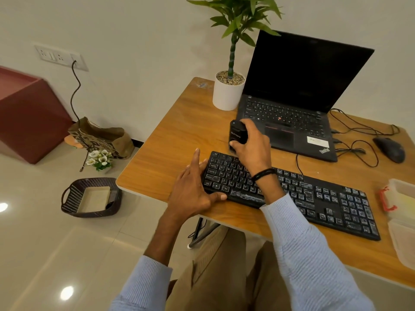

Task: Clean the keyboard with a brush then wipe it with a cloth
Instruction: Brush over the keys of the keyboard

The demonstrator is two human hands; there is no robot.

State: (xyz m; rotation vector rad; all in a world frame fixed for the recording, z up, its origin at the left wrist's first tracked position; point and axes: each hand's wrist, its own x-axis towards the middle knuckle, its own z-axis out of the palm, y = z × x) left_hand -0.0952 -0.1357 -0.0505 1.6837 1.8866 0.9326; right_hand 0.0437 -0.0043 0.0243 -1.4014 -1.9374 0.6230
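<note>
The keyboard (314,194) lies aslant along the near edge of the bench (170,140), its keys smeared with pale dust. The left hand (193,187) rests against its left end, fingers straight and thumb on the front rim, its grip open, likely steadying the board against the strokes. The right hand (253,144) has its grip closed round a black block-shaped brush (237,133) at the top-left corner (bristles hidden), just beside the laptop (292,122), so brushing seems to start there; no cloth is plainly visible
</note>
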